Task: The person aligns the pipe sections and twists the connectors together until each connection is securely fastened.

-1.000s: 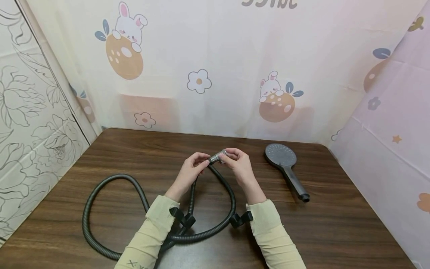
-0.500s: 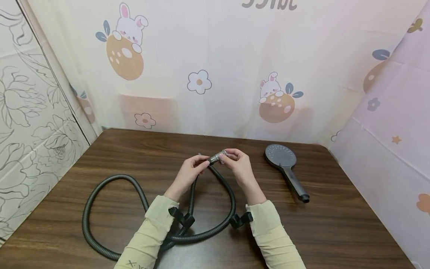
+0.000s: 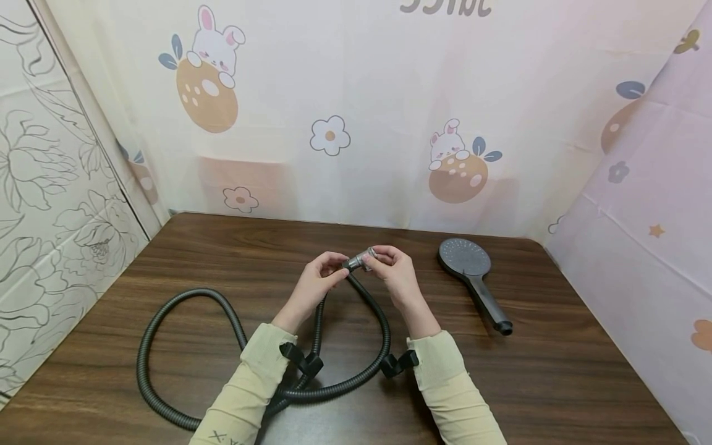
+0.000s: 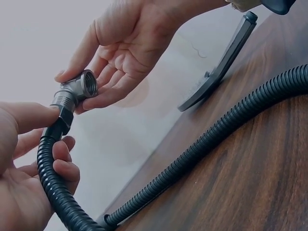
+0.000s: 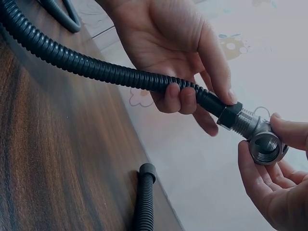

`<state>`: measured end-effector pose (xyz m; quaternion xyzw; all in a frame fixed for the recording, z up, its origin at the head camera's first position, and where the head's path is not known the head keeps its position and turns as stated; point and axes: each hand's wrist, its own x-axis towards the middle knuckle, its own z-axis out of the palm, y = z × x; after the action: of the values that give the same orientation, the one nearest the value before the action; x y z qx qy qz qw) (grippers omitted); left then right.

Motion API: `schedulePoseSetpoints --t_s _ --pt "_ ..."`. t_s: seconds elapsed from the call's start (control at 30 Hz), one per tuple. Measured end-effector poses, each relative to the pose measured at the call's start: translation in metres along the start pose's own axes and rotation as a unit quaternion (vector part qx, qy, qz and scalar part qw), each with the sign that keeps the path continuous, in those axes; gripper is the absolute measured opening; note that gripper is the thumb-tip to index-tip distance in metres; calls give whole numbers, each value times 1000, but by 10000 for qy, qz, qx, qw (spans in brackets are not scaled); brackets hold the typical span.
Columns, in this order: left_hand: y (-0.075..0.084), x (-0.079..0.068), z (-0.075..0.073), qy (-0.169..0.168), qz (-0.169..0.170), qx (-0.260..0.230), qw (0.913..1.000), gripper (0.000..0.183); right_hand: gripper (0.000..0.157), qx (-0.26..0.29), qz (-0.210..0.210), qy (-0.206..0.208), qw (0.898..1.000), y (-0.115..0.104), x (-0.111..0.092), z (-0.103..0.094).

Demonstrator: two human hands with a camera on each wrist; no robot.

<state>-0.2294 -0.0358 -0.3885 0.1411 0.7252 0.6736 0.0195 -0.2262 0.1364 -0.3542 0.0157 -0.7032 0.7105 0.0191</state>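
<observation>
Followed from my remote station, a person's left hand (image 3: 311,285) and right hand (image 3: 396,278) meet above the tabletop over a silver metal elbow-shaped fitting with threaded openings (image 4: 77,89) and the end of a black ribbed flexible hose (image 3: 142,352). The left fingers are curled round the hose just behind its black angular collar nut (image 5: 230,114); the right fingers pinch the fitting, closed to its width. Over the past second I see little change: the left thumb has shifted slightly at the joint, while the right hand and the fitting hold their place. I read that as fine work on the connection; bright threads show between nut and fitting, so I judge the joint is not fully run up. Beneath, the dark brown wood-grain tabletop (image 3: 556,383) carries the hose's loops and, to the right and well apart from the hands, a dark grey shower head with a round spray face (image 3: 471,264). Behind hangs a cream curtain printed with rabbits and orange fruit (image 3: 378,74), flanked by a white panel of line-drawn flowers (image 3: 61,154) on the left and lilac printed fabric (image 3: 656,185) on the right.
</observation>
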Motion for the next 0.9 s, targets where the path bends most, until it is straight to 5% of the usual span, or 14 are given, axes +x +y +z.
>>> schedulePoseSetpoints --t_s 0.3,0.9 --pt "12 -4 -1 -280 -160 -43 9995 27 32 -54 -18 -6 10000 0 1 0" --pt "1 -1 1 -139 11 -198 9997 23 31 -139 -5 -11 9999 -1 0 -1"
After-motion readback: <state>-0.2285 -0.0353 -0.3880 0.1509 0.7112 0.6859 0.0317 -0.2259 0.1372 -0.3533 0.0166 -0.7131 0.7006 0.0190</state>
